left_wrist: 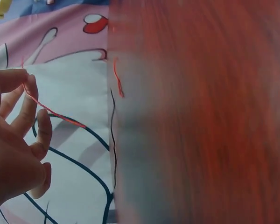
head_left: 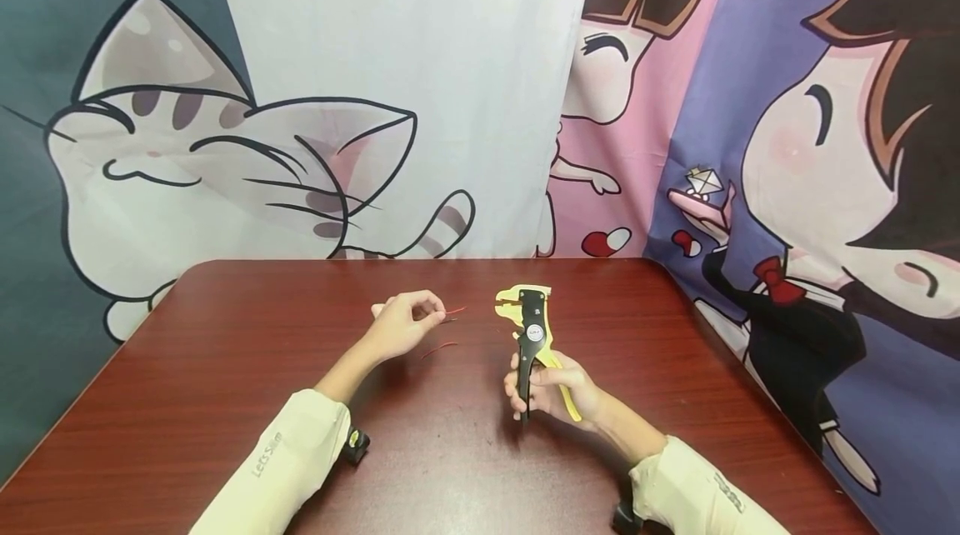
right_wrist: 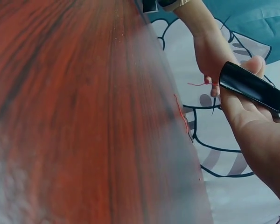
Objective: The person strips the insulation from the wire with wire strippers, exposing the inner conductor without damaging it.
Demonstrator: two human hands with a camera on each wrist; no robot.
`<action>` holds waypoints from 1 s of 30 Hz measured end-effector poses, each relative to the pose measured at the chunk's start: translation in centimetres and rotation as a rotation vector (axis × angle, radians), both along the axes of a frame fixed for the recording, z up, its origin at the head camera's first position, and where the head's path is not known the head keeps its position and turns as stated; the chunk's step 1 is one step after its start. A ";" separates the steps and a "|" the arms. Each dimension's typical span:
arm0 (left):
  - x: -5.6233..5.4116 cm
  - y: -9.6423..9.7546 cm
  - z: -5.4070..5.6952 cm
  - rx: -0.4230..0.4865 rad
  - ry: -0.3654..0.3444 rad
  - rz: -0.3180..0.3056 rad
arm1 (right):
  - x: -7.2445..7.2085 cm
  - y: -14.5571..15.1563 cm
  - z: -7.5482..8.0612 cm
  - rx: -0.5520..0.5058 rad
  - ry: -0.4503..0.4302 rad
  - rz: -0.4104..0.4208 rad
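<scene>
My left hand (head_left: 405, 323) pinches a thin red wire (left_wrist: 56, 113) between thumb and fingertip, and its free end points right in the head view. The other fingers of that hand are loosely bent. My right hand (head_left: 562, 389) grips a yellow and black wire stripper (head_left: 533, 314) by its handles, upright with its head facing left. The handles stand apart, and a gap shows in its jaws. A black handle (right_wrist: 252, 87) crosses the right palm in the right wrist view. The wire and the stripper are apart from each other.
A second red wire (head_left: 440, 347) lies on the brown tabletop (head_left: 420, 452) below the left hand. A black wire (left_wrist: 113, 140) lies close to it. Behind the far table edge hangs a cartoon-printed cloth (head_left: 405, 35).
</scene>
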State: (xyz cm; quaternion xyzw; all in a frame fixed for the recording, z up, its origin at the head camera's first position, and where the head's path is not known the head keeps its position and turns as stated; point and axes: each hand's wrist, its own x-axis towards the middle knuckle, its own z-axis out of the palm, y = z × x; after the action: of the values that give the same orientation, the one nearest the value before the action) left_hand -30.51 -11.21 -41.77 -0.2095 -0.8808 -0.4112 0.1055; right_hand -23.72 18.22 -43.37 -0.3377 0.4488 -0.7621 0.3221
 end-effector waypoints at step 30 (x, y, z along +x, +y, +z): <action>-2.6 -0.7 -0.9 -0.351 -0.174 0.102 | 0.6 -0.4 0.1 0.042 -0.013 -0.005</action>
State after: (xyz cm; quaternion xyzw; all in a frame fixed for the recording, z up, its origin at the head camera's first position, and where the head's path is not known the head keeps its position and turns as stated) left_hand -33.14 -11.93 -42.68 -0.1432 -0.9543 -0.2620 0.0115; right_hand -23.11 17.87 -43.30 -0.3247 0.4634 -0.7555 0.3301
